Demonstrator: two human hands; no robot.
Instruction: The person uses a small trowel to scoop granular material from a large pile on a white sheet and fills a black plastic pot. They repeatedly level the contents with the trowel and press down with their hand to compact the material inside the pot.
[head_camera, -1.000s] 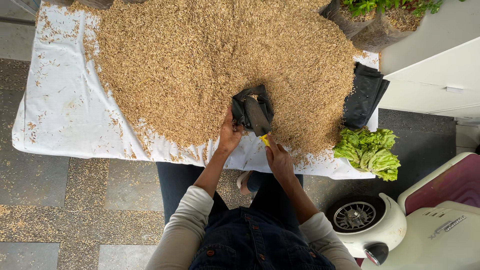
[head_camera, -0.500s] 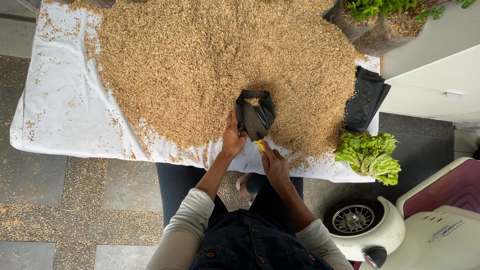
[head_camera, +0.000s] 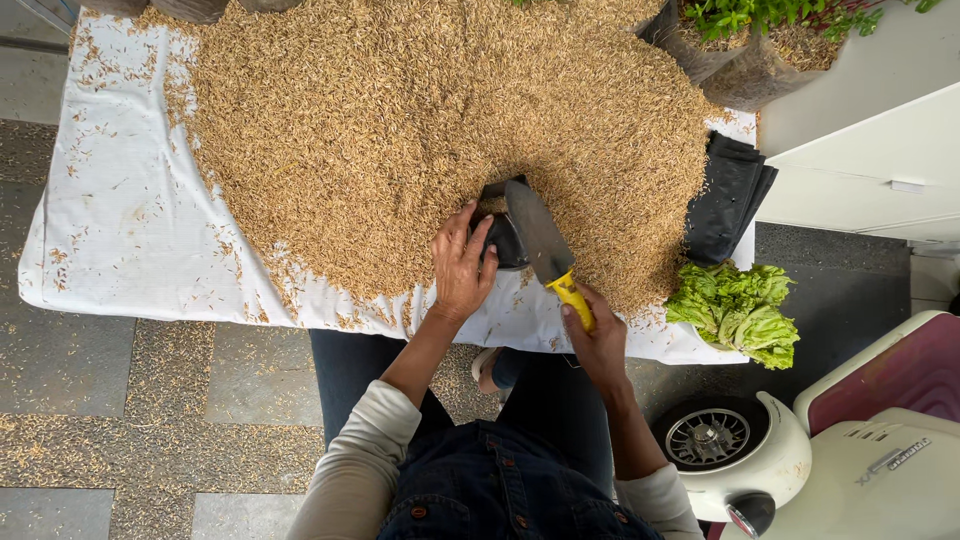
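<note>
Up swings the trowel (head_camera: 545, 240) in the gripping right hand (head_camera: 600, 340); left hand (head_camera: 462, 265) clutches the black bag (head_camera: 503, 235) by the husk pile (head_camera: 440, 130).

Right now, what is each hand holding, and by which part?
Right hand holds the trowel by its yellow handle. Left hand grips the black bag at its rim.
</note>
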